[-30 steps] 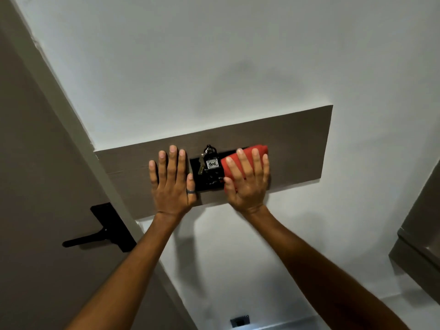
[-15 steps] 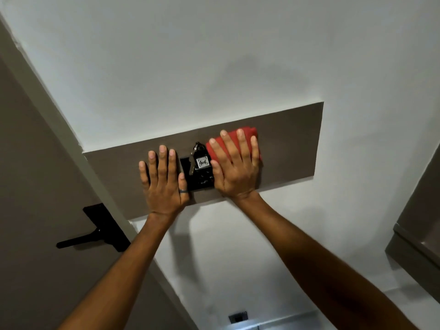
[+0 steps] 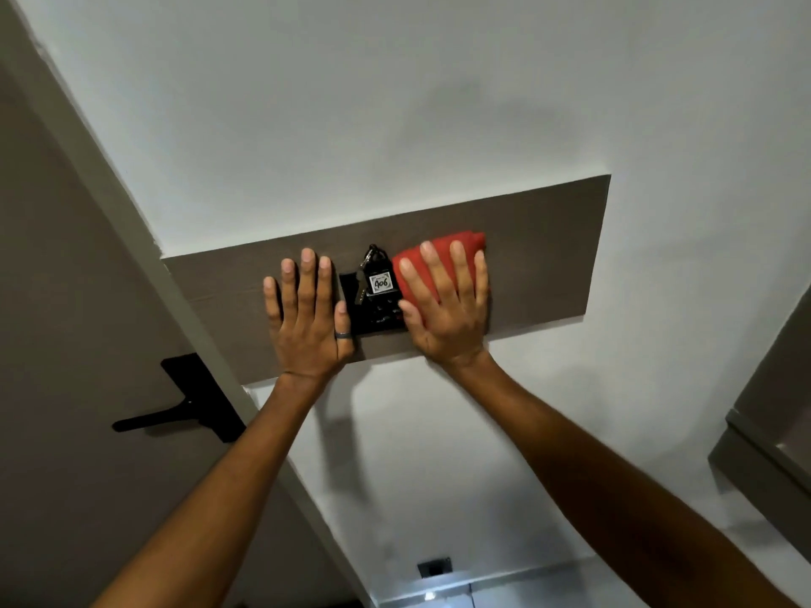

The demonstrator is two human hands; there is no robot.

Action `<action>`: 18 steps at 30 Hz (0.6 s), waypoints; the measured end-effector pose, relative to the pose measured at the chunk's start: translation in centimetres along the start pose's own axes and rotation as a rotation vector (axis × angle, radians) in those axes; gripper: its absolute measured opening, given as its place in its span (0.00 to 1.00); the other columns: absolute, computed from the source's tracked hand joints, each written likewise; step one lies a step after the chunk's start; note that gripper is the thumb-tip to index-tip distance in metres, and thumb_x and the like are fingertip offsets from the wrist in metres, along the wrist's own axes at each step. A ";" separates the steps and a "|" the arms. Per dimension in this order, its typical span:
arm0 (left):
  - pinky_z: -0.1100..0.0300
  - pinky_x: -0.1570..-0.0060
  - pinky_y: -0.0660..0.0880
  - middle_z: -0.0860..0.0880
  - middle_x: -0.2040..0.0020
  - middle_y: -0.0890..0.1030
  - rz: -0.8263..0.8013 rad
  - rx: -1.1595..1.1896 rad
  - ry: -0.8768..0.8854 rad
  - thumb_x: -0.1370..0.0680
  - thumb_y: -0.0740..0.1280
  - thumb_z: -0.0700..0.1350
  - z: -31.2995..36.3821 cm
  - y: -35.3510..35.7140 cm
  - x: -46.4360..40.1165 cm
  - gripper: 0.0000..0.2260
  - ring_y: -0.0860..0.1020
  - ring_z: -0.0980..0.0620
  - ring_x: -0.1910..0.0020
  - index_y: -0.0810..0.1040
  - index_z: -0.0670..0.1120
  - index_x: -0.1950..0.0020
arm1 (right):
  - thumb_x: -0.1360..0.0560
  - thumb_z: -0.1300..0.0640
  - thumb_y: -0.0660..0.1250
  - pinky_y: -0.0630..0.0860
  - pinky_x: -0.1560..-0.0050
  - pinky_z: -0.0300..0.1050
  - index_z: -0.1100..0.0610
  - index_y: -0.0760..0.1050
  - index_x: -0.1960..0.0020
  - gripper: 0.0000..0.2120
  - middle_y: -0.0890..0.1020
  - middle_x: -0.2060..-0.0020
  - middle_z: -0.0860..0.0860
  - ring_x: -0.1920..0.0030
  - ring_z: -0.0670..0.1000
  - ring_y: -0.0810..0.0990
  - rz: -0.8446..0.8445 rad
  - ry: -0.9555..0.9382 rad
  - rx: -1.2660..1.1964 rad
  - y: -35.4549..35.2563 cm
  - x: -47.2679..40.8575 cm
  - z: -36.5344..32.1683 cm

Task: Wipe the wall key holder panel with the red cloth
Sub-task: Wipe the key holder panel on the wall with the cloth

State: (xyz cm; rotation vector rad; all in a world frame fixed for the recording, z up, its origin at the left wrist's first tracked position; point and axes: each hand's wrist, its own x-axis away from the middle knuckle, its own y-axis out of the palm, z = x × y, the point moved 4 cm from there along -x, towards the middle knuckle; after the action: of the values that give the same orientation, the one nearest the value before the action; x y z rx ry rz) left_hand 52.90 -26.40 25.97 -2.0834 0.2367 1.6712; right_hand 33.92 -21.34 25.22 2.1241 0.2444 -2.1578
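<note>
A long grey-brown key holder panel [image 3: 544, 252] is fixed to the white wall. At its middle sits a black holder [image 3: 377, 320] with a bunch of keys and a white tag [image 3: 380, 283] hanging from it. My right hand [image 3: 445, 300] lies flat on the red cloth [image 3: 461, 245], pressing it against the panel just right of the keys. The cloth shows above and between my fingers. My left hand [image 3: 307, 315] rests flat on the panel just left of the holder, fingers straight, holding nothing; a ring is on its thumb.
A grey-brown door [image 3: 66, 388] with a black lever handle [image 3: 175, 408] stands to the left of the panel. A grey cabinet edge [image 3: 768, 423] juts in at the right. A small dark wall socket [image 3: 433, 567] sits low on the wall.
My right hand and the red cloth have slid a little left and up on the panel, closer to the keys. My left hand has stayed flat in the same spot.
</note>
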 end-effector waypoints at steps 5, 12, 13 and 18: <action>0.46 0.18 0.46 0.49 0.16 0.46 0.012 -0.027 0.048 0.17 0.54 0.48 -0.5 -0.1 0.0 0.27 0.46 0.47 0.17 0.57 0.43 0.19 | 0.17 0.47 0.64 0.73 0.30 0.72 0.52 0.74 0.27 0.20 0.77 0.29 0.57 0.27 0.65 0.71 -0.031 -0.093 0.044 -0.5 1.8 0.7; 0.46 0.18 0.46 0.48 0.16 0.48 0.002 -0.015 0.057 0.17 0.53 0.49 -1.2 0.5 0.3 0.27 0.47 0.46 0.17 0.55 0.45 0.18 | 0.22 0.57 0.70 0.69 0.25 0.68 0.51 0.70 0.24 0.27 0.73 0.27 0.56 0.26 0.64 0.70 -0.032 -0.096 0.022 -0.5 3.5 1.0; 0.46 0.18 0.46 0.48 0.16 0.47 0.003 -0.011 0.060 0.17 0.53 0.49 -1.1 0.4 0.3 0.27 0.47 0.46 0.17 0.55 0.44 0.18 | 0.23 0.60 0.71 0.70 0.25 0.67 0.52 0.70 0.23 0.30 0.73 0.27 0.56 0.26 0.64 0.71 -0.039 -0.132 0.021 -1.0 4.2 1.4; 0.46 0.18 0.46 0.49 0.16 0.45 -0.013 0.005 0.055 0.17 0.54 0.49 -1.0 -0.1 0.0 0.27 0.46 0.47 0.17 0.56 0.44 0.18 | 0.23 0.70 0.71 0.71 0.30 0.75 0.59 0.70 0.26 0.27 0.73 0.27 0.59 0.25 0.67 0.68 -0.131 0.023 -0.141 -3.5 7.2 2.0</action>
State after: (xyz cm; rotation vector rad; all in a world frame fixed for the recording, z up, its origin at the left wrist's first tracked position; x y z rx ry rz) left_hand 53.77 -26.75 26.18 -2.1243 0.2444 1.6062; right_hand 31.18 -17.96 18.21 2.1104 0.5357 -2.1143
